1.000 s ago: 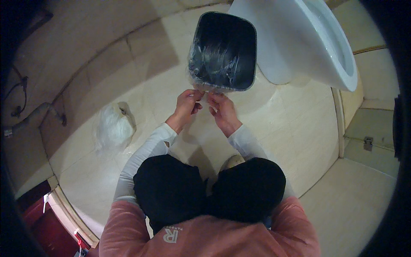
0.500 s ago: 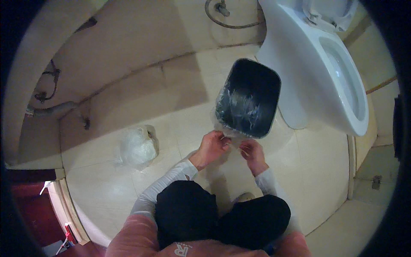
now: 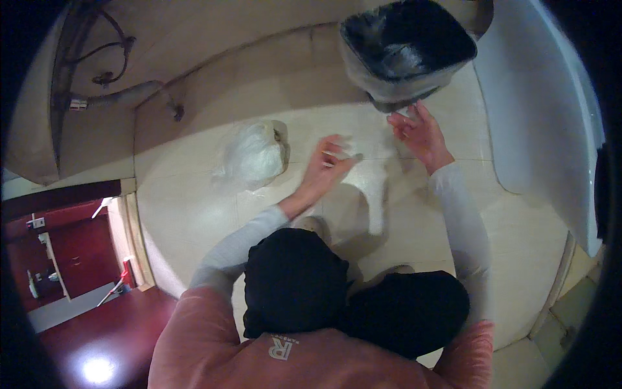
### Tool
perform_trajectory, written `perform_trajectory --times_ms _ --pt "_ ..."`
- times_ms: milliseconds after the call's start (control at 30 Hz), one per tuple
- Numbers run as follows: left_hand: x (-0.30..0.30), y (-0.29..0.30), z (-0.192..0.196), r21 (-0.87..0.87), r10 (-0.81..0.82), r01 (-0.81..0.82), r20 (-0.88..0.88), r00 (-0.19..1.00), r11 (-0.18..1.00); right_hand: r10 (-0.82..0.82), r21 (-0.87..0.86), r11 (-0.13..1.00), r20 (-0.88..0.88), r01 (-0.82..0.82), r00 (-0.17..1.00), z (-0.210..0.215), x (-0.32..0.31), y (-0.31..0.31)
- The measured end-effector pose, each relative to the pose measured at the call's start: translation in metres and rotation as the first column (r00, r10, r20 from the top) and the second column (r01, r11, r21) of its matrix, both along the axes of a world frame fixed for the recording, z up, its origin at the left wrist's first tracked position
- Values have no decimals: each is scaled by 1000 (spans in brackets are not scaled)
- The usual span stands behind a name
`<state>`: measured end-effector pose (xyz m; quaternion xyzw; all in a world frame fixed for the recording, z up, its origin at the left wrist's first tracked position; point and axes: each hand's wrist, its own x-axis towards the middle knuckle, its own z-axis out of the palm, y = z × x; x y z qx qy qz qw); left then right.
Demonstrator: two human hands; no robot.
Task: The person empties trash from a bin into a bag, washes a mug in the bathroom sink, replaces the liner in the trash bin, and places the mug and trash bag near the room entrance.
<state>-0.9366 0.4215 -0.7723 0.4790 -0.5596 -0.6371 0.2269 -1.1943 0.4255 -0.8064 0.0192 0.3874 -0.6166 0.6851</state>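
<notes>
While the right hand (image 3: pixel 418 133) spreads empty beside the upper-centre bin (image 3: pixel 392 98) and the blurred left hand's (image 3: pixel 330 162) hold cannot be told, may snag the loose liner (image 3: pixel 408 45), tipping the bin.

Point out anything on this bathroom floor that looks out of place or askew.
A tied white plastic bag sits loose on the floor tiles, apart from the bin. The bin's clear liner hangs unevenly over its rim beside the right hand. The left hand is off the bin. No spill shows.
</notes>
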Motion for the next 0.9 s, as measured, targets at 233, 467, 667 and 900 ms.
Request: perform_trajectory --times_ms 233,467,667,900 --pt "190 -83 18 -334 190 368 907 375 868 184 53 983 -228 -176 956 -7 3 15" --pt "217 -78 -46 367 -192 -19 530 826 930 42 148 989 -223 -8 974 -1 -61 86" --pt "243 -73 -58 364 259 -686 735 627 630 -99 241 962 -122 126 988 10 -56 142" --pt "194 -12 -15 -59 509 -705 735 448 706 -252 525 799 -150 293 956 74 -18 281"
